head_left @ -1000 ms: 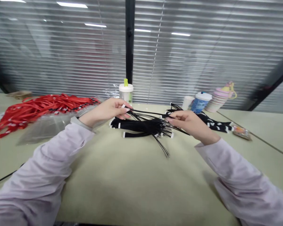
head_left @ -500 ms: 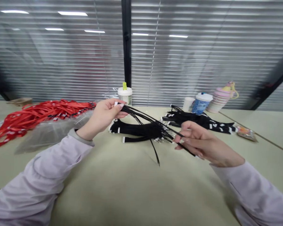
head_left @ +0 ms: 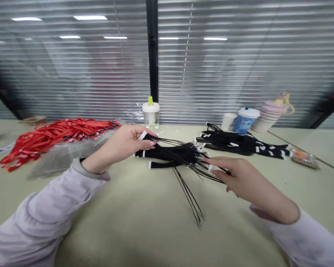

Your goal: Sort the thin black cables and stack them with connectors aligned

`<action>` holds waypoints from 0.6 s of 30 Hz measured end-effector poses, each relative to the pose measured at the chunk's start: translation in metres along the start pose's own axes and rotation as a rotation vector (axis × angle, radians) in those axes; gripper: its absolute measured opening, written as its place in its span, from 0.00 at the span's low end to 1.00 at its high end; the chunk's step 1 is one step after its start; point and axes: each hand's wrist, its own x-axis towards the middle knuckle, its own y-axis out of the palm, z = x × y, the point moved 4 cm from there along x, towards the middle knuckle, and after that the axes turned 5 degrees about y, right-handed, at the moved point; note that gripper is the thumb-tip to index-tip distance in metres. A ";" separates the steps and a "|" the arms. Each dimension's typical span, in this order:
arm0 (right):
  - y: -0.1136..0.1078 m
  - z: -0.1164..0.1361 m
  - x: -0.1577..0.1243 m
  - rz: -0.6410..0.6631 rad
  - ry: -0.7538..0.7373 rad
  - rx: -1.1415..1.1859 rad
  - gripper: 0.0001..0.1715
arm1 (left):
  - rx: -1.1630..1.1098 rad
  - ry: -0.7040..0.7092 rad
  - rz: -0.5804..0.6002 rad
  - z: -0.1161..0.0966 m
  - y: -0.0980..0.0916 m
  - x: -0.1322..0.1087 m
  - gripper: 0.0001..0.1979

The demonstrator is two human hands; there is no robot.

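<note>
Between thumb and fingers, my left hand (head_left: 122,146) pinches a black wire cable close to its white connector (head_left: 142,135). The cable's thin wires (head_left: 180,162) fan out to the right over a pile of black cables (head_left: 164,152) on the table. Several loose wire ends (head_left: 190,200) hang down toward the front. At the right end of the wires, my right hand (head_left: 239,178) is closed on the black strands, with a small white piece at its fingertips. Its lower fingers are partly hidden.
Red straps (head_left: 58,133) are heaped at the left, beside clear plastic bags (head_left: 55,157). More black cables (head_left: 239,144) lie at the back right, before a white cup (head_left: 228,121), a blue cup (head_left: 245,120) and a pink tumbler (head_left: 268,115). A lidded cup (head_left: 151,115) stands near the blinds.
The held wires have dropped lower and spread out, with more loose ends fanned toward the front. My right hand has shifted down and right, its fingers more drawn together. The view has turned slightly left.
</note>
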 end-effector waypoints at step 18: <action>0.033 0.039 -0.033 -0.264 -0.162 -0.764 0.42 | -0.320 -0.088 -0.314 -0.003 0.021 -0.003 0.12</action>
